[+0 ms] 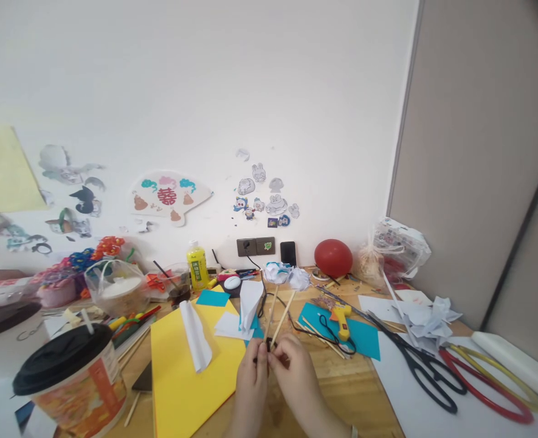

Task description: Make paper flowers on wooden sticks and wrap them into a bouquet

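My left hand (254, 365) and my right hand (290, 364) meet above the wooden table, low in the middle of the head view. My left fingers are pinched on a thin wooden stick (272, 310) that points up and away. Another wooden stick (283, 319) slants up to the right from my right fingertips. The two sticks come close together at the fingers, with their far ends apart. A small dark piece (270, 344) shows between the fingertips; its shape is too small to tell. The lower stick ends are hidden by the fingers.
Yellow paper (196, 371) and a lidded cup (75, 383) are on the left. Blue paper (364, 337), a yellow glue gun (343, 319) with a black cord, and black scissors (417, 356) lie right. A red balloon (333, 258) and a bottle (197, 265) stand near the wall.
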